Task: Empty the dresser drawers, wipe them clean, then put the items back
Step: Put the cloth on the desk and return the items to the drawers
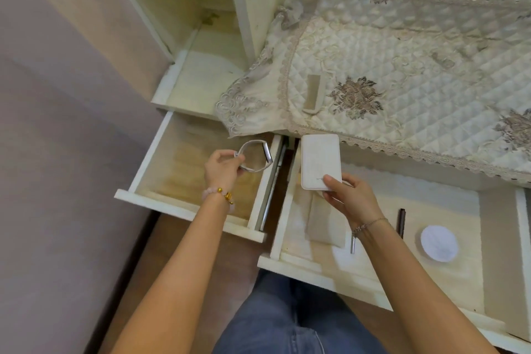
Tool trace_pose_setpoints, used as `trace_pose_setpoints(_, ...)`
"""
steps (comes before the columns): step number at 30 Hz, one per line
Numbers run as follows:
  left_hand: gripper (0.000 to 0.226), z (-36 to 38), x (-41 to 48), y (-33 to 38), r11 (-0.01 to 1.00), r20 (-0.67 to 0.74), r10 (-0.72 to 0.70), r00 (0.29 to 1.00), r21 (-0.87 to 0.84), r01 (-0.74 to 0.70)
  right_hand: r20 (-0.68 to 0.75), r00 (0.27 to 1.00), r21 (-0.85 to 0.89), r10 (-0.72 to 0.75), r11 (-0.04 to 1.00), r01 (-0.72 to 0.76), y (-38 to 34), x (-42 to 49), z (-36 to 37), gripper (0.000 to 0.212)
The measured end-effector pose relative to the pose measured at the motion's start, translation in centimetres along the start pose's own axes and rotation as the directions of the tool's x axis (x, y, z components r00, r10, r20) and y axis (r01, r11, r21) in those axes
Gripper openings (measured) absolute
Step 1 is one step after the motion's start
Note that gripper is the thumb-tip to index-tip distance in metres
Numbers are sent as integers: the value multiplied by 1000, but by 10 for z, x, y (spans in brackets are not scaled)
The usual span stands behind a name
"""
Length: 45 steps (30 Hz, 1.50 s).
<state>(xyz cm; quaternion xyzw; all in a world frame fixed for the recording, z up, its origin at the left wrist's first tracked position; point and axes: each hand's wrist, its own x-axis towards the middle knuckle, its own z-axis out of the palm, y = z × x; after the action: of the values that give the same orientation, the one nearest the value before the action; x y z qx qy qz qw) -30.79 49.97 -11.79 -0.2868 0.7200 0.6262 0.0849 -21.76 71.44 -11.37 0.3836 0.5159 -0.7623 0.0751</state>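
The left grip (pixel 222 167) pinches a pale band (pixel 253 143) between curled fingers and thumb and holds it above the left drawer (pixel 184 169), near that drawer's right wall. The left drawer is pulled out and its wooden floor is bare. The right grip (pixel 352 198) clasps the near end of a white power bank (pixel 320 161), thumb on top and fingers under, over the back left corner of the right drawer (pixel 301 267).

In the right drawer lie a beige pouch (pixel 323 224) under the right wrist, a metal tube (pixel 352 243) just beside it, a dark pen (pixel 401 223) farther right, and a round white pad (pixel 439 243) near the pen. A smaller upper drawer (pixel 195 77) stands open behind the left one. A quilted cover (pixel 388 80) with lace trim hangs over the dresser's edge, above both drawers.
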Motion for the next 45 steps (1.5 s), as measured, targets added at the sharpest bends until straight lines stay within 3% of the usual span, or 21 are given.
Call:
trace_pose_setpoints(9, 12, -76, -1, -23, 997, -127, -50, 991, -60, 43, 63, 996, -134, 62, 990, -53, 36, -15, 43, 28)
trace_pose_setpoints(13, 10, -95, 22, -28, 998, -139, -58, 989, -32, 54, 49, 996, -169, 78, 983, -69, 47, -13, 71, 13)
trace_pose_setpoints(23, 14, -123, 122, -25, 993, 54, -82, 995, 88, 77, -76, 990, -235, 121, 962, -136, 78, 17, 162, 24)
trace_pose_setpoints(33, 18, -125, 181, -43, 959, 172, -196, 965, 239, 152, -223, 934, -73, 279, 951, -301, 115, 52, 201, 31)
trace_pose_setpoints(45, 24, -113, 194, -62, 926, 140, -345, 928, 210, 313, -291, 893, 26, 343, 936, -351, 134, 66, 204, 37)
